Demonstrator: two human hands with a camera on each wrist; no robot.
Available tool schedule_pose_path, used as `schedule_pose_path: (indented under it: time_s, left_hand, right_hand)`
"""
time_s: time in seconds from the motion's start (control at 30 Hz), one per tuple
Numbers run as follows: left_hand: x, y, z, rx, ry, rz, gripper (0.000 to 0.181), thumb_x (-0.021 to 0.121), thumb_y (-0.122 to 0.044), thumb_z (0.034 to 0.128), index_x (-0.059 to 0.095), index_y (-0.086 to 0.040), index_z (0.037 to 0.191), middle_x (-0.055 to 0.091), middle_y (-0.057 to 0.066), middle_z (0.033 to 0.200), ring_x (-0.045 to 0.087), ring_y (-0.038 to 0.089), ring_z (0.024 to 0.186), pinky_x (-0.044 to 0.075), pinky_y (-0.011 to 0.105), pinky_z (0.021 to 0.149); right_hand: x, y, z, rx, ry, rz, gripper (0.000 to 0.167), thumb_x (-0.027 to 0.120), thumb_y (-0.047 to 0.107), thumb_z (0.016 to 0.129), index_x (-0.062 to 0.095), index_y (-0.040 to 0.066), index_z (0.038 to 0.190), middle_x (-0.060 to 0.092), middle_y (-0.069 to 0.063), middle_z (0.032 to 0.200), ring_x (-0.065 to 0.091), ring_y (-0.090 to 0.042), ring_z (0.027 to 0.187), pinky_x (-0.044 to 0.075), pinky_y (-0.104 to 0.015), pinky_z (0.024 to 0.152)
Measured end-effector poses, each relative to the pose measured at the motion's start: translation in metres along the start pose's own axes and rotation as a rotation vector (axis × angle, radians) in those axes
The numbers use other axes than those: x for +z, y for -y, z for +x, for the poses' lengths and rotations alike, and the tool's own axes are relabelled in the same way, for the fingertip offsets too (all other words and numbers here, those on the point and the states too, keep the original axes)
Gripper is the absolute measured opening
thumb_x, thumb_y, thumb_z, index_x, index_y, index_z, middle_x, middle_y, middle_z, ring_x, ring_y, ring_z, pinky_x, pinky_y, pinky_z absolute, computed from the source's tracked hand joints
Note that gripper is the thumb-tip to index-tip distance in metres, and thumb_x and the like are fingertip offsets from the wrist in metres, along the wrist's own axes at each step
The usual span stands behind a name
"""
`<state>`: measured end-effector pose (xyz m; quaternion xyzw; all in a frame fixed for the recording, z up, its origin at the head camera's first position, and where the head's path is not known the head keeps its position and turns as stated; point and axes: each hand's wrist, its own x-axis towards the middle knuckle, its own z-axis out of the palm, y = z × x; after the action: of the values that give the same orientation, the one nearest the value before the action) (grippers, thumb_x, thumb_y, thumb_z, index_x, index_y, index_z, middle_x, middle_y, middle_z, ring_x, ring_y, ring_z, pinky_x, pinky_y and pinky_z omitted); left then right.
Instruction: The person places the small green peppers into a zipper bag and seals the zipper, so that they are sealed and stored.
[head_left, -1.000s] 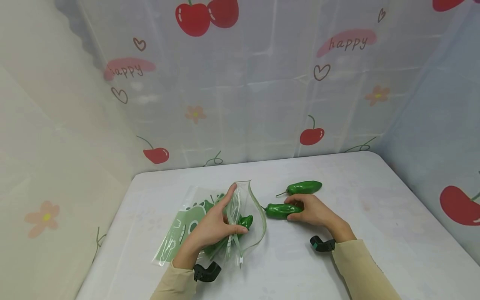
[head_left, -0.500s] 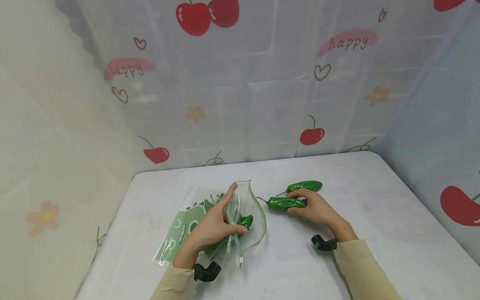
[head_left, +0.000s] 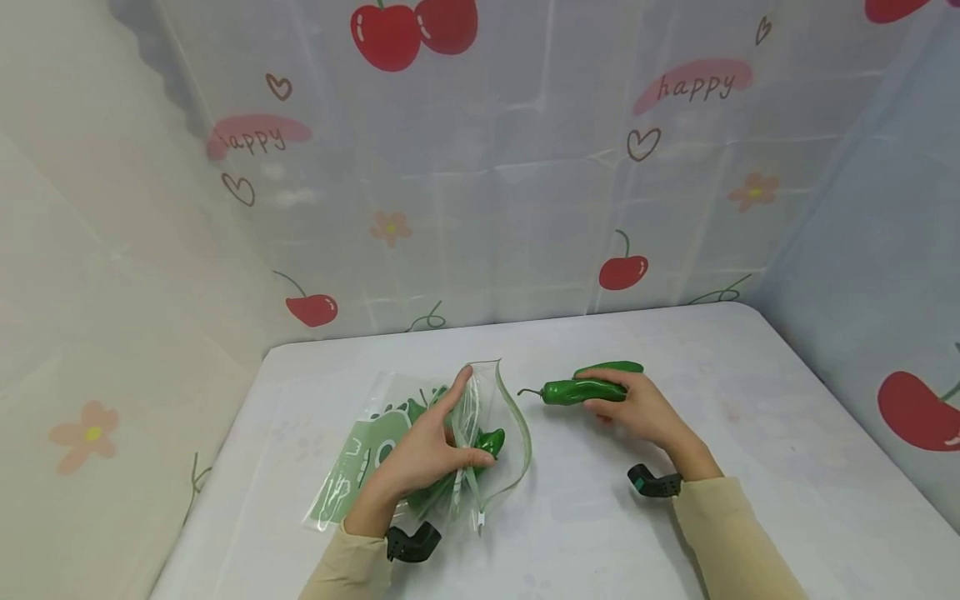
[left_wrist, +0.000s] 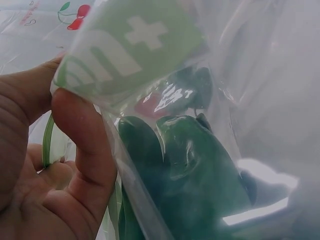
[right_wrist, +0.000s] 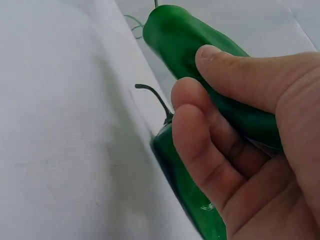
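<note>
A clear plastic bag with green print (head_left: 352, 475) lies at the left of the table, its green-edged mouth facing right. The left hand (head_left: 423, 454) grips the bag near the mouth, thumb and fingers spread around it; a green pepper (head_left: 491, 442) shows inside. In the left wrist view, green peppers (left_wrist: 190, 160) are seen through the film. The right hand (head_left: 637, 408) pinches a long green pepper (head_left: 573, 392) near its tip, stem to the left. Just behind it is a second pepper (head_left: 622, 366), also visible below the fingers in the right wrist view (right_wrist: 187, 185).
The white-covered table (head_left: 600, 517) ends at a hanging sheet (head_left: 495, 250) printed with cherries, hearts and flowers. More sheets stand at the left and right sides. A black wrist camera (head_left: 414, 543) sits on the left wrist, another (head_left: 654, 482) on the right.
The right hand has moved back and slightly right, lifting the held pepper, which now partly covers the second pepper in the head view. The left hand and the bag have barely moved.
</note>
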<state>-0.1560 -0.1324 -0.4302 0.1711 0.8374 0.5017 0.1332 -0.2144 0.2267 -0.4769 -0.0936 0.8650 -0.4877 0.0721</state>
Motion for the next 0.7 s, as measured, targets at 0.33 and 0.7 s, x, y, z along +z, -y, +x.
schedule_pose_path:
  time_s: [0.33, 0.7]
  left_hand:
    - [0.0, 0.003, 0.001, -0.01, -0.001, 0.008, 0.12, 0.092, -0.037, 0.0775, 0.009, -0.048, 0.164, 0.036, 0.002, 0.161, 0.044, 0.012, 0.049, 0.046, 0.03, 0.051]
    - [0.0, 0.002, 0.001, -0.01, -0.001, 0.014, 0.12, 0.092, -0.038, 0.0774, 0.009, -0.047, 0.164, 0.034, 0.002, 0.163, 0.043, 0.012, 0.049, 0.045, 0.03, 0.05]
  right_hand:
    - [-0.011, 0.007, -0.004, -0.06, -0.052, 0.019, 0.04, 0.081, 0.02, 0.091, 0.072, 0.027, 0.13, 0.064, -0.011, 0.135, 0.058, -0.028, 0.111, 0.053, -0.031, 0.086]
    - [-0.016, 0.024, -0.01, -0.163, -0.047, 0.093, 0.035, 0.081, 0.024, 0.091, 0.073, 0.02, 0.125, 0.064, -0.006, 0.141, 0.058, -0.02, 0.118, 0.055, -0.024, 0.087]
